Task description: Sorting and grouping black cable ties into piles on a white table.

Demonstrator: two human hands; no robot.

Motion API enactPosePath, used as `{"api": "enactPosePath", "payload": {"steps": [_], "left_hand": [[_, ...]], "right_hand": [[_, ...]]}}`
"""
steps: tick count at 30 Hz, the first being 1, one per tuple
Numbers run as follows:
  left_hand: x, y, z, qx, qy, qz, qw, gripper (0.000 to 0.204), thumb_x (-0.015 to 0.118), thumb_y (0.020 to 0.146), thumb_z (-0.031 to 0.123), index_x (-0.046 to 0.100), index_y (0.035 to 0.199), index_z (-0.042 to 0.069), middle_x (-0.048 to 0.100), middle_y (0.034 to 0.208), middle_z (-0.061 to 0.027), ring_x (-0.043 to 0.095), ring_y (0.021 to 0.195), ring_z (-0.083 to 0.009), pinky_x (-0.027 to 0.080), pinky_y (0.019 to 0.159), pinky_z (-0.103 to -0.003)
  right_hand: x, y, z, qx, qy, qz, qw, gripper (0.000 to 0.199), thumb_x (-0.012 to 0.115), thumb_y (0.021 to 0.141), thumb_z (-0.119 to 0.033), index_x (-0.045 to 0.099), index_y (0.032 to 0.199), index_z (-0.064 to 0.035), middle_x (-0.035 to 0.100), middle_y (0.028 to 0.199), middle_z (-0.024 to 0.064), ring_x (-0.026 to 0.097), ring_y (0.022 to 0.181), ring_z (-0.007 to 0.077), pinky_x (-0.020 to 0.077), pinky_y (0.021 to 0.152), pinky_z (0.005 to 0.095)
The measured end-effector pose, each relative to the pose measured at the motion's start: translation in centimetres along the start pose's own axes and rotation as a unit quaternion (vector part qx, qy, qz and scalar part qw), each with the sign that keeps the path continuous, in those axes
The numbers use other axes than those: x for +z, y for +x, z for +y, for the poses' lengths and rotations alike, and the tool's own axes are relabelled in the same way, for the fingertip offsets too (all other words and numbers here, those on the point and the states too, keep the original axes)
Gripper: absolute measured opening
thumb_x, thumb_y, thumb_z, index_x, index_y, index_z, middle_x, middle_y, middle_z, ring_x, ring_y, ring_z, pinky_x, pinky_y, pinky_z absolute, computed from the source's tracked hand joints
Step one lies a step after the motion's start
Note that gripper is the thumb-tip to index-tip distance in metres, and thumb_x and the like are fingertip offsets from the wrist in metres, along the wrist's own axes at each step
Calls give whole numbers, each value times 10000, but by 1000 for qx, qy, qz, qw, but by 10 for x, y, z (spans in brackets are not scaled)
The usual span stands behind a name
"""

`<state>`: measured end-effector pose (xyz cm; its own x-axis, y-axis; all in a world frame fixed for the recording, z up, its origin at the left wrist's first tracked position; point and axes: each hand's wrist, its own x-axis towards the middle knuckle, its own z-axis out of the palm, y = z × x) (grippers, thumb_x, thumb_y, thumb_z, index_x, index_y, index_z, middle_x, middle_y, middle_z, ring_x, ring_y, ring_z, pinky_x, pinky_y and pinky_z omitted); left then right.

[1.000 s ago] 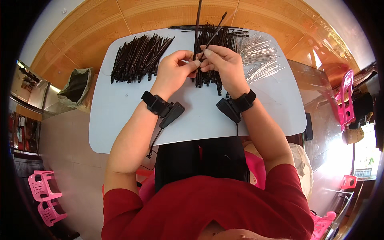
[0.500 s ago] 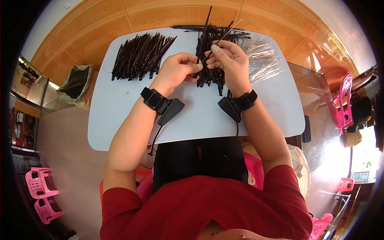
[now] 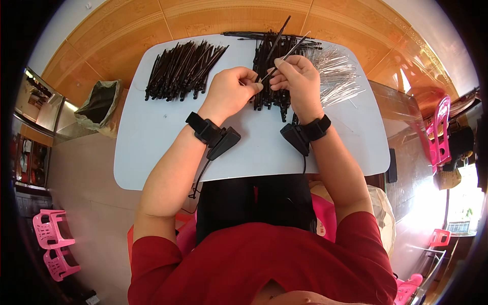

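My left hand (image 3: 234,90) is closed in a pinch. A long thin black rod (image 3: 280,34) slants up from beside its fingertips and appears to be in its grip. My right hand (image 3: 299,81) pinches a thinner dark rod (image 3: 292,50) with a pale, wire-like upper end. That rod's lower end reaches the left fingertips, so the two hands nearly meet. Beneath them lies a pile of black rods (image 3: 263,53), partly hidden by the hands. Right of it spreads a heap of thin silver wires (image 3: 338,76). Another stack of black rods (image 3: 179,71) lies on the left.
All of this lies on a pale table (image 3: 152,147) against an orange tiled wall (image 3: 213,18). An open lined bin (image 3: 99,107) stands left of the table. Pink chairs (image 3: 51,231) are at the lower left, another pink chair (image 3: 441,134) at the right. Dark devices with cables are strapped to both wrists.
The upper end of the black rod has swung right and down slightly. Both hands have shifted a little to the right in the picture, along with the whole scene.
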<state>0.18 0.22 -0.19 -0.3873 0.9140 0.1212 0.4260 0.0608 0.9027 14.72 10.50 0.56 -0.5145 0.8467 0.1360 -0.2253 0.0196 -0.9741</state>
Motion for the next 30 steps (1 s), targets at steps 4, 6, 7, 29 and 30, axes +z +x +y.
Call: {"api": "enactPosePath", "payload": {"steps": [4,6,7,29,30], "left_hand": [[-35,9,0,19,97,113,989,226,714,824,162,708,994,12,714,849,-104,666,759,-213,519,712,-316],[-64,12,-6,17,174,192,966,278,717,826,200,710,1036,18,724,932,-126,681,838,-268,526,771,-353],[-81,13,-11,14,220,225,949,306,721,826,221,710,1056,20,724,981,-139,685,894,-297,528,806,-374],[-10,9,-15,-14,230,-85,969,380,733,815,361,721,990,24,713,947,-148,667,875,-270,516,784,-354],[-8,12,-18,-10,224,-93,970,380,733,815,361,721,990,24,713,947,-148,667,875,-270,516,784,-354]], "right_hand": [[-2,-1,4,-34,14,-21,999,363,643,930,-154,524,1190,70,675,897,154,642,669,136,560,592,248],[-4,-1,2,-37,-2,-31,999,423,637,937,-160,486,1258,70,669,922,158,641,676,133,563,593,252],[-4,-2,2,-39,-11,-35,999,454,634,940,-163,467,1293,70,666,934,160,640,679,132,564,593,254],[-28,-2,-22,-82,-8,-6,997,374,615,943,-136,514,1233,76,668,932,144,642,665,112,563,574,230],[-34,-2,-26,-81,-12,-3,997,363,628,937,-148,536,1213,70,670,918,128,637,658,109,554,566,231]]}}
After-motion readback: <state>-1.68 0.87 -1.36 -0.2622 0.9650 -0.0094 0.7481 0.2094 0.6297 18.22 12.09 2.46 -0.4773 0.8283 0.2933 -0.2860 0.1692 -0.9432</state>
